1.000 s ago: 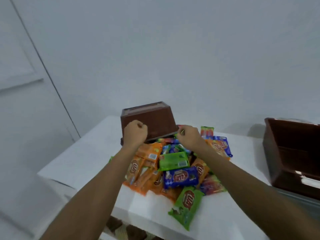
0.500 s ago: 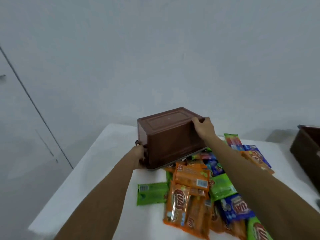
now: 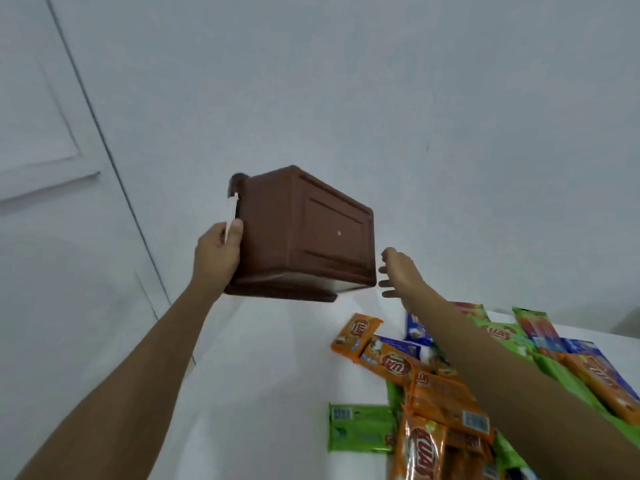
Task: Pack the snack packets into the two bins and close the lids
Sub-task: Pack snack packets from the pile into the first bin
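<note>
Gripping a brown bin (image 3: 304, 233) by its rim, the left hand (image 3: 216, 252) is holding it tilted above the tabletop (image 3: 263, 393), while the right hand (image 3: 398, 271), fingers spread, is hovering just beside it; snack packets (image 3: 446, 407) are lying piled toward the right edge.

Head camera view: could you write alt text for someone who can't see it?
A person's left hand holds a brown bin tilted in the air, while the open right hand reaches toward it. Colourful snack packets lie heaped on the white table below.

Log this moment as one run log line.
left hand: grips brown bin, lifted, tilted | right hand: open beside bin | snack packets: loose on white table | lids: not closed
</note>
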{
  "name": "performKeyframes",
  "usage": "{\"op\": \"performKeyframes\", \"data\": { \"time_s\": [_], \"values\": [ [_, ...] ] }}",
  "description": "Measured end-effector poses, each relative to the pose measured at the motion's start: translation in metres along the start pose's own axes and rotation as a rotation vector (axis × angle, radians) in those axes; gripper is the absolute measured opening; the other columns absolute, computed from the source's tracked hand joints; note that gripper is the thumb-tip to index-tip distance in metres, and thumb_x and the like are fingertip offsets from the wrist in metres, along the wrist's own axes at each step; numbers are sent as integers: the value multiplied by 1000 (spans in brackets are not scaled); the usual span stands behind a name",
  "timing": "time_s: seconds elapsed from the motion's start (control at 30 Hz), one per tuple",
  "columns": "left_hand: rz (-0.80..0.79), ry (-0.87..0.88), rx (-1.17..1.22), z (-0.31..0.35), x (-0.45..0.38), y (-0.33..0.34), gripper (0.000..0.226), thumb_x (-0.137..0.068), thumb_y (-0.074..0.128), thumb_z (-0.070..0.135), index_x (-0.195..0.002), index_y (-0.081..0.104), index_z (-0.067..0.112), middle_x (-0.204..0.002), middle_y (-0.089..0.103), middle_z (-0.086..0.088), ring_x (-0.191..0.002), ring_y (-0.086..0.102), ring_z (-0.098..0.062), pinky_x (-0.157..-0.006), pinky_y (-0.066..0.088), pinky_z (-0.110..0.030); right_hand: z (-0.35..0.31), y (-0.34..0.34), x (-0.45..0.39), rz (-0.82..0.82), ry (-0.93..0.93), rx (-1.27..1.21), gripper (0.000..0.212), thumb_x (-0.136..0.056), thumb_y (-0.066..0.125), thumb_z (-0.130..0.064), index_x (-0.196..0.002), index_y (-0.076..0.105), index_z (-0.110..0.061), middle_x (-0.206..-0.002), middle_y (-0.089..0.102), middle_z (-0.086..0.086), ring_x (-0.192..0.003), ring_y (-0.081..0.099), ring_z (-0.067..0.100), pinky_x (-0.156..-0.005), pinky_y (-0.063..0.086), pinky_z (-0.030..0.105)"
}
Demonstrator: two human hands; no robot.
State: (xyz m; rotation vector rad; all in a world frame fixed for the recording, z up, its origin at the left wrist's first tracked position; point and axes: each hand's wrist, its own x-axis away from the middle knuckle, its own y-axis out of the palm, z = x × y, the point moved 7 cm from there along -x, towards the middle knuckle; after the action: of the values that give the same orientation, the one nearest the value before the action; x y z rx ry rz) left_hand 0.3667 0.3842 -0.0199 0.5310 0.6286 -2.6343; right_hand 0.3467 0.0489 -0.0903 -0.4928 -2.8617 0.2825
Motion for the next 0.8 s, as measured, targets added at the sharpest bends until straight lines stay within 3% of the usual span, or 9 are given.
{"op": "performKeyframes", "data": {
  "time_s": [0.13,0.2,0.27,0.37,0.47,0.6,0.7,0.8],
  "values": [
    [-9,592,-409,47,14,-16,32,-97,48,42,-97,67,16,-78,66,-3,-72,62,-23,-62,49,-32,-21,20,2,-9,-134,-56,40,-98,34,-32,-132,44,-14,-127,52,6,-109,55,27,-90,50,42],
    [-43,926,-602,51,39,-1,43,-95,44,48,-108,68,15,-77,66,-5,-65,64,-27,-50,49,-32,-38,25,2,27,-230,-14,35,-98,35,-31,-126,49,-15,-124,54,4,-107,55,23,-88,50,39],
    [-93,1176,-618,37,59,12,43,-97,44,46,-112,63,12,-74,64,-8,-55,60,-28,-40,42,-31,-51,37,0,20,-316,65,28,-97,38,-31,-114,55,-16,-118,58,3,-104,56,22,-92,48,41],
    [-120,1420,-553,14,81,20,36,-92,61,34,-119,54,11,-76,65,-10,-55,59,-25,-43,43,-32,-63,65,-7,-56,-436,241,25,-97,44,-27,-112,61,-17,-116,61,-2,-105,55,16,-92,45,32],
    [-271,1531,-502,-10,94,23,46,-82,75,25,-120,53,9,-82,66,-8,-62,60,-20,-49,48,-30,-67,98,-19,-97,-515,550,30,-98,47,-22,-123,60,-12,-127,60,2,-114,55,18,-93,38,23],
    [-388,1505,-423,-41,96,14,36,-80,74,33,-106,64,10,-85,68,-4,-70,62,-18,-59,52,-27,-45,146,-51,-202,-431,1003,40,-100,42,-25,-137,49,-12,-143,49,9,-131,45,26,-111,34,36],
    [-478,1458,-368,-57,95,14,21,-84,64,28,-91,72,9,-78,66,-4,-67,59,-19,-58,52,-28,-37,168,-72,-164,-389,1143,43,-100,38,-32,-140,44,-18,-142,46,8,-130,44,29,-107,37,41],
    [-610,1342,-321,-63,93,23,24,-81,62,32,-89,73,13,-79,66,-1,-67,58,-16,-59,49,-23,-37,179,-87,-95,-334,1206,44,-101,33,-35,-142,39,-23,-146,44,6,-132,42,30,-107,29,47]
  ]
}}
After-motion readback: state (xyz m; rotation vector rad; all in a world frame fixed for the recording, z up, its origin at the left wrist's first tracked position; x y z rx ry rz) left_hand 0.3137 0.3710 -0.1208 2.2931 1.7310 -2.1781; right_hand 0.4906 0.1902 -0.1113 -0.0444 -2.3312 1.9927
